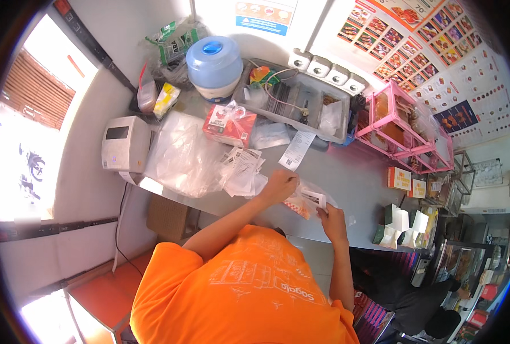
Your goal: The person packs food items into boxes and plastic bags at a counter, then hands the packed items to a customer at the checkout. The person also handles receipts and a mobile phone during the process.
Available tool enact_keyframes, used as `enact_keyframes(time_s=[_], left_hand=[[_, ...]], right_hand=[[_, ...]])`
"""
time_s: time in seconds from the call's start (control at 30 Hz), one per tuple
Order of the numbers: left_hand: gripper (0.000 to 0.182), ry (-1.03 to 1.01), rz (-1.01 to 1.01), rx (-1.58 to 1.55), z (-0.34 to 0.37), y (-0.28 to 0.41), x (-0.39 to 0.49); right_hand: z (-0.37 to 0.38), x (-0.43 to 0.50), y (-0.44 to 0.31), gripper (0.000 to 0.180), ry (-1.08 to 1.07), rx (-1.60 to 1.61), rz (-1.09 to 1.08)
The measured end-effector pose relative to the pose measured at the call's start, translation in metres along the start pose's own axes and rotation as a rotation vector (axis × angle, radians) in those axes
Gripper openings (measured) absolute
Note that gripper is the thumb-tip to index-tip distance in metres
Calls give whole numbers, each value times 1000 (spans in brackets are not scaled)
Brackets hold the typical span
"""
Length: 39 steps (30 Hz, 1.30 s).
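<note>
Before me a small clear plastic bag is held over the counter's front edge. Within or behind its film are a food wrapper with a red-and-white checked border and a white printed slip; which side of the film the slip lies on is unclear. My left hand has its fingers curled closed at the bag's left edge. At the opposite side, my right hand pinches the bag close to the slip's end. A long paper receipt lies flat just beyond my left hand.
Left on the metal counter are a receipt printer, plastic bags, piled receipts and a red food box. Behind stand a blue-lidded container and grey tray. Rightward are a pink rack, cartons and another person.
</note>
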State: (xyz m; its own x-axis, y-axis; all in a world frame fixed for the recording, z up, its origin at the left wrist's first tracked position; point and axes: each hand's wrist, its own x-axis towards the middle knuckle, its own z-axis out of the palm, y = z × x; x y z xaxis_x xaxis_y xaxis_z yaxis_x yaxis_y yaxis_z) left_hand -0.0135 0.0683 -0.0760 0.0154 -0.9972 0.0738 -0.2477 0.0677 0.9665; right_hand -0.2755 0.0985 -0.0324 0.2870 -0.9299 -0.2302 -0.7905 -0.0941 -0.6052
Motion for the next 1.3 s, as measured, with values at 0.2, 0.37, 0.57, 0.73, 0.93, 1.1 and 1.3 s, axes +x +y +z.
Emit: enact_keyframes(time_s=[0.2, 0.37, 0.57, 0.73, 0.93, 1.1, 1.3], left_hand=[[10, -47, -170, -236, -8, 45, -5], [34, -231, -60, -288, -25, 71, -6], [55, -225, 105, -185, -41, 55, -4], [29, -200, 172, 217, -65, 42, -4], [30, -268, 46, 417, -58, 75, -2], [58, -452, -178, 562, -52, 81, 12], [50, -176, 107, -22, -43, 54, -2]], right_hand=[[3, 2, -18, 14, -173, -597, -34], [20, 17, -35, 11, -288, -777, 6], [-4, 38, -57, 34, -496, -639, -128], [-42, 16, -61, 47, -402, -570, 16], [-24, 15, -36, 43, -311, -652, 7], [13, 19, -33, 44, -371, -678, 55], [33, 30, -41, 36, -412, -528, -75]])
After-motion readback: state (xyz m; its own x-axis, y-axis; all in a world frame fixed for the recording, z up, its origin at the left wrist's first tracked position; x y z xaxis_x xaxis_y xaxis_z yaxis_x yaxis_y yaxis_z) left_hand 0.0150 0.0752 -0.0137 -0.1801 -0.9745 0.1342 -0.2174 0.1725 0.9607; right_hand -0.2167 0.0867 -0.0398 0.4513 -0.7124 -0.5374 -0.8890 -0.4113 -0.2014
